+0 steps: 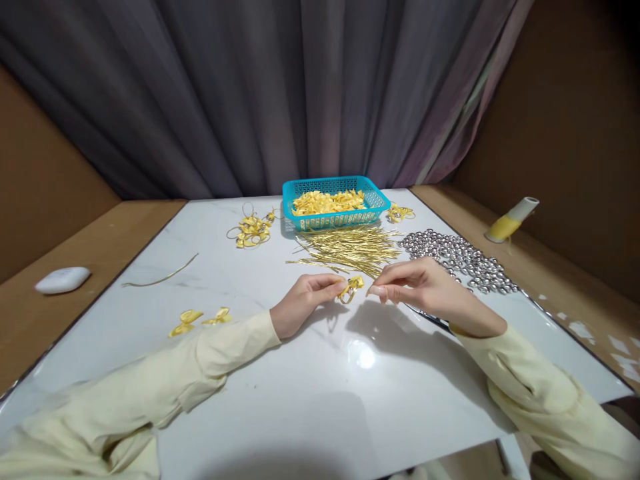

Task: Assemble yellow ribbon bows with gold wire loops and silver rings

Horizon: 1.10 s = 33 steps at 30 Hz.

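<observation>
My left hand [314,299] pinches a small yellow satin ribbon bow [354,287] over the middle of the white table, and a thin gold loop hangs below the bow. Just to the right, my right hand [417,287] is closed with thumb and fingertips together, apart from the bow; whatever it may hold is too small to make out. Behind both hands lies a pile of gold twist ties [350,247]. Two loose yellow bows, one nearer the left [185,323] and the other beside it [218,316], rest by my left sleeve.
A blue basket [375,217] of yellow bows stands at the back. Bows with gold loops lie left [253,230] and right [401,213] of it. Silver beads [465,260] spread at right, a dark slim object [430,319] under my right hand. One gold tie [165,276] lies left.
</observation>
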### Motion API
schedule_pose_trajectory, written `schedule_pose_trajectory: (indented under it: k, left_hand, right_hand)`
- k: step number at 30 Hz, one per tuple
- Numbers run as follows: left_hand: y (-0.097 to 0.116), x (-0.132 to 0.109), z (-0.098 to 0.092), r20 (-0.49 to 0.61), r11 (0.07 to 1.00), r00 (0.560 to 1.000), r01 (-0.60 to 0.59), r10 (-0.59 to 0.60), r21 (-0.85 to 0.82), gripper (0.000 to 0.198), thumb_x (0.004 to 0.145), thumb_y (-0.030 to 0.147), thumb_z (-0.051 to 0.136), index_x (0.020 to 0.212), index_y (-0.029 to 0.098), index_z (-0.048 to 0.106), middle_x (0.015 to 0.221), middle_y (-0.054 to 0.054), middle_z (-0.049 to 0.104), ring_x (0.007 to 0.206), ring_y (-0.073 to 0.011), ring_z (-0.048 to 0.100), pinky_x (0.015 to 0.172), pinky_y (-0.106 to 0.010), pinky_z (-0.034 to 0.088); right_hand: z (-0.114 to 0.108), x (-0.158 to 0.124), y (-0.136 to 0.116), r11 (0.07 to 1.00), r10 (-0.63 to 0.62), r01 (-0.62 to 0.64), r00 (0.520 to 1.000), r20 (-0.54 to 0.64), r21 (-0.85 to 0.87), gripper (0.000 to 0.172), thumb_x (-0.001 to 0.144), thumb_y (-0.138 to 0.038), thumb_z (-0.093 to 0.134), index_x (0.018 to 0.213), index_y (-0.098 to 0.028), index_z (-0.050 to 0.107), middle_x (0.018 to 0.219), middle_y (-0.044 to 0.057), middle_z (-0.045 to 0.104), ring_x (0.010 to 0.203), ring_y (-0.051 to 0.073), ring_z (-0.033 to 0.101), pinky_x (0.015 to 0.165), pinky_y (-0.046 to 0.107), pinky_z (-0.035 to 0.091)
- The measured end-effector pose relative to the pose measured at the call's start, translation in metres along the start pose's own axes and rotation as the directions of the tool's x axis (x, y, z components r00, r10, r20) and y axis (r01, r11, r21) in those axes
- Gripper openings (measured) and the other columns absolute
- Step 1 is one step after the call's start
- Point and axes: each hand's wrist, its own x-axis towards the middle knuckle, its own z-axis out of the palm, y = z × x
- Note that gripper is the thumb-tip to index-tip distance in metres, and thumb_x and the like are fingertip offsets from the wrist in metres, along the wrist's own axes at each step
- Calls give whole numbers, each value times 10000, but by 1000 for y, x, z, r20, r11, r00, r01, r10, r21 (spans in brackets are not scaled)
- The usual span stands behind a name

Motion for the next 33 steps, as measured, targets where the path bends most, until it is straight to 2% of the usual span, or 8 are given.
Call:
schedule_pose_trajectory:
  k: [5,8,12,15,17,23,26,33]
  left_hand:
    - [0,1,1,-11,997,999,39,-40,-67,158,747,294,630,733,138,655,682,10,533,641,-97,424,623,-236,318]
    - [-2,3,-1,-24,991,998,61,-64,-121,167,732,300,646,736,133,645,695,6,523,645,-94,414,616,-228,308]
    - [-4,4,-3,-53,988,996,65,-73,-143,181,706,304,670,747,130,642,704,-1,514,644,-102,409,605,-228,302]
    - [-4,4,-2,-58,990,997,48,-56,-135,175,709,297,668,743,128,643,691,1,504,630,-99,397,591,-224,296]
    - [-3,4,-2,-65,990,997,42,-52,-135,175,713,295,664,752,126,642,680,4,494,620,-95,388,581,-222,292]
    - [-2,5,-2,-85,987,995,44,-58,-155,183,710,299,663,751,123,640,699,-3,507,635,-101,409,587,-230,301]
    - [-3,5,-3,-87,987,995,35,-49,-155,169,716,291,659,753,127,644,702,1,510,638,-95,405,588,-227,299]
    - [-4,5,-5,-78,988,997,16,-29,-157,155,733,283,646,757,129,644,738,-14,512,672,-104,418,606,-226,308]
  right_hand:
    - [0,0,-1,981,-190,183,976,-105,-69,145,766,-282,613,694,-180,686,860,61,579,800,155,535,746,304,422]
    - [-1,-3,-6,990,-138,141,987,-77,30,146,772,-281,609,712,-175,690,885,69,606,809,157,551,732,292,432]
    - [0,-4,-2,979,49,-72,991,124,191,217,775,-342,596,844,-153,678,697,55,653,552,111,525,528,243,433]
    - [1,-4,5,970,134,-193,931,339,146,242,771,-343,592,903,-157,671,551,8,607,424,78,444,422,203,362]
    - [0,-4,7,971,185,-231,894,408,66,226,757,-347,602,844,-157,686,510,-5,579,409,72,428,399,192,332]
    - [-10,-5,2,970,192,-224,944,268,95,243,728,-375,625,727,-138,680,589,35,634,450,85,489,447,204,409]
    - [-13,-6,2,969,206,-231,951,232,83,220,735,-345,618,735,-133,674,587,37,637,402,66,459,403,187,381]
    - [-6,-7,13,938,292,-348,795,531,4,132,753,-207,525,786,-139,632,538,-8,608,342,45,443,343,146,350]
